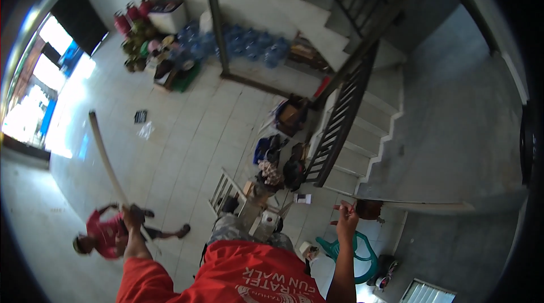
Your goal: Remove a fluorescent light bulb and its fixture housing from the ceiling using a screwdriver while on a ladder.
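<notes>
My left hand (131, 217) is closed round a long, pale, slightly curved strip (105, 156). The strip slants up and away to the far left, and its lower part continues below my grip; whether it is a pipe or a flat moulding I cannot tell. On the right, my right hand (346, 219) is raised with its fingers apart, and I see nothing in it. Below me, close to my camouflage trousers (241, 228), a metal ladder (224, 192) and a small work surface (249, 209) partly show.
A person (107, 232) in a red shirt and cap is on the floor below my left arm. A stair railing (343, 127) rises to the right. Blue water bottles (243, 42) line the back wall. A green plastic chair (368, 257) stands below my right arm.
</notes>
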Motion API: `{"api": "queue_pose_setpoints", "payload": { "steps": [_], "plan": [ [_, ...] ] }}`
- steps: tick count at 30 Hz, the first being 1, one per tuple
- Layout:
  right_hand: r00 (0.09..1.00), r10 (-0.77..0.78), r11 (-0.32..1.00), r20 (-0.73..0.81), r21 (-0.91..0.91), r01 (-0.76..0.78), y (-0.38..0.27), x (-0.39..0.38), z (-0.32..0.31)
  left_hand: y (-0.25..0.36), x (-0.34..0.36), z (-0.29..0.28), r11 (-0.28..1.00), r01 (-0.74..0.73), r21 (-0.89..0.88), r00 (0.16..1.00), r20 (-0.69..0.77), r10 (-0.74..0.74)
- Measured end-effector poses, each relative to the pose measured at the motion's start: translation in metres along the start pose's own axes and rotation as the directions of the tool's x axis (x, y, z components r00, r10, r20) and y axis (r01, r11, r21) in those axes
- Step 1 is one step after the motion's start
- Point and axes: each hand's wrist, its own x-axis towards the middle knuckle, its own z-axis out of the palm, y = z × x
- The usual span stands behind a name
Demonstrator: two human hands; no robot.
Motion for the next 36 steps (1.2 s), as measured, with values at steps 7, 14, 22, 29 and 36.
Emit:
{"api": "queue_pose_setpoints", "payload": {
  "steps": [7, 14, 22, 29, 36],
  "plan": [
    [0.997, -0.064, 0.998, 0.052, -0.009, 0.064, 0.012, -0.003, 0.009, -0.132, -0.010, 0.026, 0.963, -0.120, 0.242, 0.955, -0.238, 0.178],
    [0.992, -0.054, 0.998, 0.110, -0.014, 0.056, -0.006, -0.001, 0.018, -0.123, -0.039, 0.009, 0.987, 0.031, 0.154, 0.986, -0.169, -0.005],
    [0.988, -0.074, 0.996, 0.136, -0.035, 0.080, -0.020, 0.008, 0.030, -0.046, -0.069, -0.003, 0.973, 0.230, 0.018, 0.967, -0.117, -0.226],
    [0.974, -0.121, 0.988, 0.194, -0.071, 0.137, -0.029, 0.025, 0.052, -0.062, -0.018, 0.009, 0.888, 0.225, 0.402, 0.972, -0.026, -0.235],
    [0.946, -0.251, 0.941, 0.205, 0.283, 0.188, -0.152, 0.069, 0.076, -0.014, 0.050, 0.000, 0.984, -0.060, 0.167, 0.890, -0.438, 0.129]
  ]
}}
